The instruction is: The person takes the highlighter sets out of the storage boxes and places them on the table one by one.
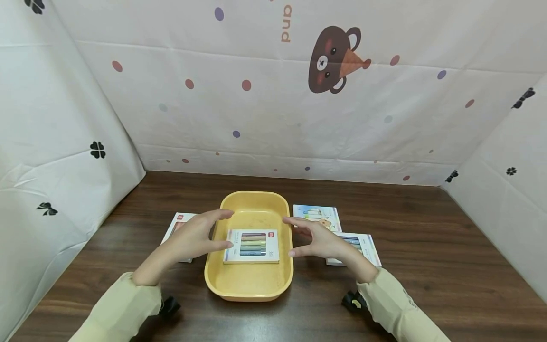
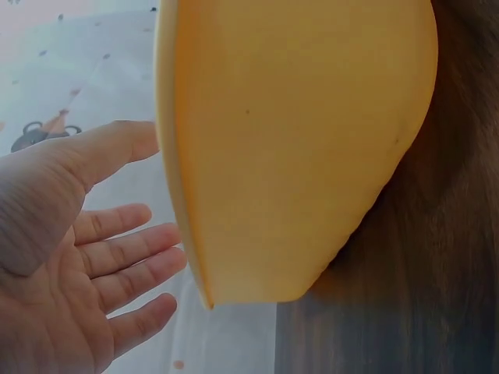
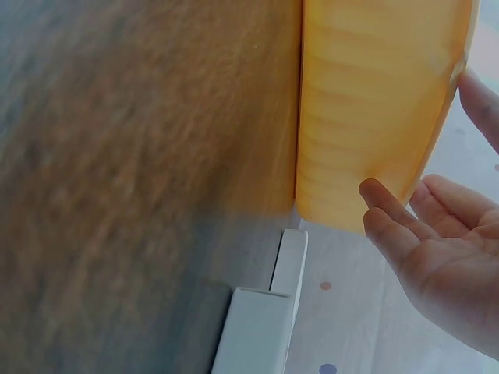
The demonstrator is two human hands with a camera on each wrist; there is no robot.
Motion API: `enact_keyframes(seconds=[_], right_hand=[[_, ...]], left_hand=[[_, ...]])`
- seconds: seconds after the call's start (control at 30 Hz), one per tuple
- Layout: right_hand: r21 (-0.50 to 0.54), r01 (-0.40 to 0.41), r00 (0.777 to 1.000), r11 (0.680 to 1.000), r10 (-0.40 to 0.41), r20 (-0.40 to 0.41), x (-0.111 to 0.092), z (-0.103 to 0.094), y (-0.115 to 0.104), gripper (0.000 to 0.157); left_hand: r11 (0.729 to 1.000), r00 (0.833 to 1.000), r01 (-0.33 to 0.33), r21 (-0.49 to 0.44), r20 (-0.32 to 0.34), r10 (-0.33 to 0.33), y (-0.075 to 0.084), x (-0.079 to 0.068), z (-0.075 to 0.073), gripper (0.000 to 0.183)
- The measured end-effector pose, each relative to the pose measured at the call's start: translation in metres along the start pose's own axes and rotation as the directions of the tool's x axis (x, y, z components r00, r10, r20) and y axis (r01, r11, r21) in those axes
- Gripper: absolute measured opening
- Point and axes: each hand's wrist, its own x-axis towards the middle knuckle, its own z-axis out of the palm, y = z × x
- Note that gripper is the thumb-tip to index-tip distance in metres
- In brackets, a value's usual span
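A yellow plastic basin (image 1: 248, 280) stands lengthwise on the table. Inside it lies a flat white box (image 1: 253, 246), whose window shows a row of coloured sticks like pens. Over the basin's left rim reaches my left hand (image 1: 194, 239), fingers spread and empty, thumb tip overlapping the box's left end in the head view. My right hand (image 1: 320, 240) is at the right rim, its fingers loosely bent and apart, holding nothing. In the right wrist view, fingertips (image 3: 374, 191) overlap the basin's outer wall. The left wrist view shows the left thumb right at the rim.
Partly behind the left hand lies another white box (image 1: 183, 217). To the basin's right are a blue-and-white box (image 1: 305, 209) and a white box (image 1: 368, 249) partly under the right forearm. A white patterned sheet (image 1: 273, 118) hangs behind the dark wooden table (image 1: 427, 237).
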Motion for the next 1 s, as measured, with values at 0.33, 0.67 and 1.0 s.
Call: enact_keyframes(seconds=[0.33,0.67,1.0], right_hand=[[-0.003,-0.005,1.000,1.000,0.005,-0.002,0.000,0.000,0.000,0.078],[0.003,-0.004,1.000,1.000,0.004,-0.005,0.000,0.000,0.000,0.078],[0.006,0.000,1.000,1.000,0.000,-0.004,0.000,0.000,0.000,0.079]], left_hand=[[0.999,0.998,0.025,-0.040,0.060,-0.023,0.005,0.007,0.008,0.066],[1.000,0.994,0.005,-0.026,0.112,-0.002,0.012,0.014,0.012,0.068],[0.995,0.984,0.048,0.091,0.169,-0.063,0.018,0.021,0.018,0.075]])
